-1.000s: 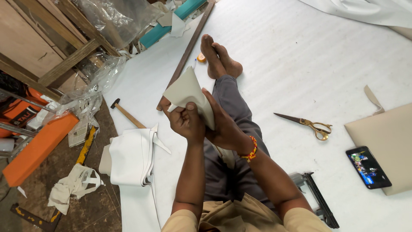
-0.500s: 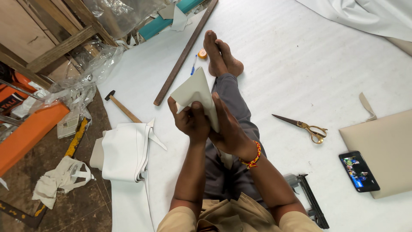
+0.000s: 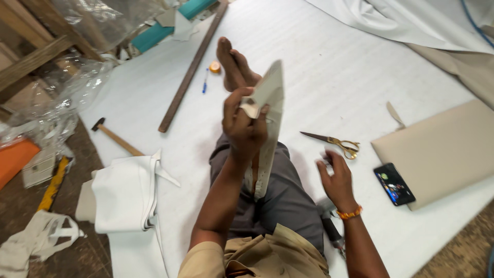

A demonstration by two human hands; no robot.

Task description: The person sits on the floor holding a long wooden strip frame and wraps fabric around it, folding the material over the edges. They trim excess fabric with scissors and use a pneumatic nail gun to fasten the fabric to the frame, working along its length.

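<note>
My left hand (image 3: 242, 123) is raised in front of me and grips a stiff whitish-grey fabric piece (image 3: 268, 128) near its top; the piece hangs edge-on down to my lap. My right hand (image 3: 334, 177) is off the piece, fingers spread, hovering low over the white sheet (image 3: 309, 67) just left of the gold-handled scissors (image 3: 334, 143). My crossed legs in grey trousers and bare feet stretch out ahead on the sheet.
Left of me lie a folded white fabric stack (image 3: 126, 193), a hammer (image 3: 116, 138) and a long wooden strip (image 3: 193, 67). A tape measure (image 3: 214, 67) and a blue pen sit by my feet. A phone (image 3: 393, 184) rests on a beige board (image 3: 442, 149). A black tool lies near my right hip.
My right hand let go of the fabric piece and dropped to the right, toward the scissors. My left hand lifted the piece and turned it edge-on.
</note>
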